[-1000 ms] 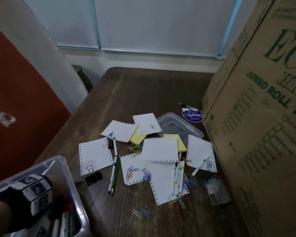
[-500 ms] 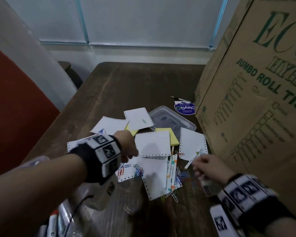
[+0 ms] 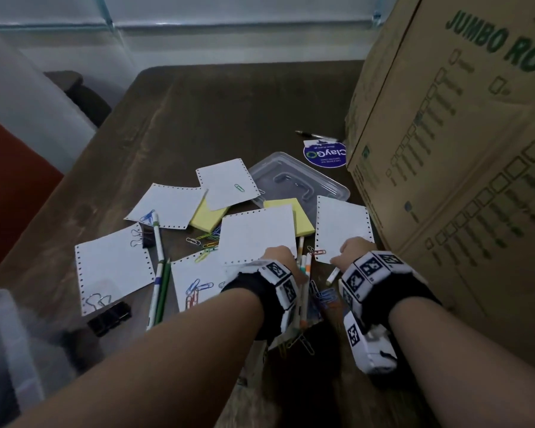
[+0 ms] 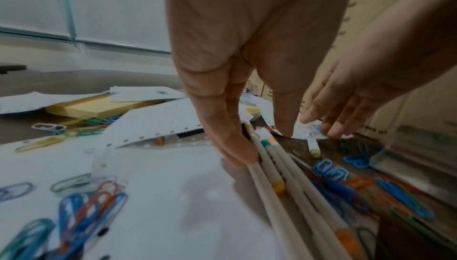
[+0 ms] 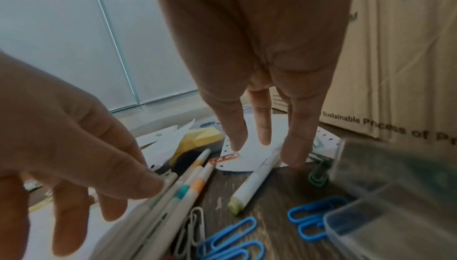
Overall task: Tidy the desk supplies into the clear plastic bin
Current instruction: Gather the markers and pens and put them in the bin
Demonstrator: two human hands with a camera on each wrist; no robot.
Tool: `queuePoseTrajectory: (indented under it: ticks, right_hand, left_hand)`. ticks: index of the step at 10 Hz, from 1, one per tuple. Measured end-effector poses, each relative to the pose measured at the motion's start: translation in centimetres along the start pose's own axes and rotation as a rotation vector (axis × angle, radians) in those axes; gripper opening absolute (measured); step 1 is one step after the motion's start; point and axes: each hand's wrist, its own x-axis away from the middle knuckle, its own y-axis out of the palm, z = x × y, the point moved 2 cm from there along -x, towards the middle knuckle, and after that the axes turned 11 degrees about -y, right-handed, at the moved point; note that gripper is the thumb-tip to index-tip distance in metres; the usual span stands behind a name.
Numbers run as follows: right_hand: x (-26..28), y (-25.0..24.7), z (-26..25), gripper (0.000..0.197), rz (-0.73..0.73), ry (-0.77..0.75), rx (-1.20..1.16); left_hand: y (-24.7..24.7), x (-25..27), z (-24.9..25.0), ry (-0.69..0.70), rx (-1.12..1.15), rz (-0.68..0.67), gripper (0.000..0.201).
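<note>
The clear plastic bin point(image 3: 3, 335) is a blur at the lower left of the head view. My left hand point(image 3: 280, 254) reaches down with straight fingers point(image 4: 235, 150) that touch a bundle of white markers point(image 4: 279, 170) lying on paper. My right hand point(image 3: 351, 248) hangs just to its right, with straight fingertips point(image 5: 294, 160) on either side of a single white marker with a pale green tip point(image 5: 254, 178). Neither hand holds anything. The bundle point(image 5: 188, 184) lies left of that single marker.
A big cardboard box point(image 3: 460, 180) walls off the right side. The bin's clear lid point(image 3: 294, 180), white sheets point(image 3: 112, 267), yellow sticky pads point(image 3: 206, 216), paper clips point(image 5: 230, 235), binder clips point(image 3: 110, 318), pencils point(image 3: 161, 291) and a small clear box point(image 5: 383, 215) litter the table.
My left hand has left the bin and come forward to the marker bundle. My right hand has come into view and moved onto the single marker. The view has tilted down.
</note>
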Motion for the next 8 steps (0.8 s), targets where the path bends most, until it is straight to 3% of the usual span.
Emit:
queuePoseTrajectory:
  ticks: [1,2,3,4,5,7,8]
  right_hand:
    - [-0.4,0.8,0.2,0.038,-0.015,0.011,0.029]
    - [-1.0,1.8,0.5,0.037,-0.014,0.035,0.037]
    - [-1.3,2.6,0.3,0.020,0.032,0.082,0.046]
    - [-1.7,2.9,0.3,0.017,0.033,0.145,-0.080]
    - [-1.7,2.5,0.3,0.028,-0.011,0.140,-0.396]
    - [1.7,1.1,-1.4,0.028,-0.177,0.156,-0.946]
    - [3.1,1.5,-3.6,0.039,-0.332,0.061,-1.104]
  left_hand:
    - [1.5,-0.9,0.9,-0.010,0.010,0.006,0.027]
    - [2.5,-1.8,1.2,-0.044,-0.042,0.004,0.049]
    - [2.0,-1.9,1.2,0.059,-0.203,-0.039,0.048]
    - [1.7,-1.9,0.6,0.081,-0.187,-0.089,0.026]
    - [1.5,-1.5,-0.3,0.127,-0.203,-0.151,0.023]
    - [-0.8,-0.2,-2.4,0.059,0.196,-0.276,0.026]
    - [-2.6,1.5,-1.4,0.109,0.392,-0.245,0.023]
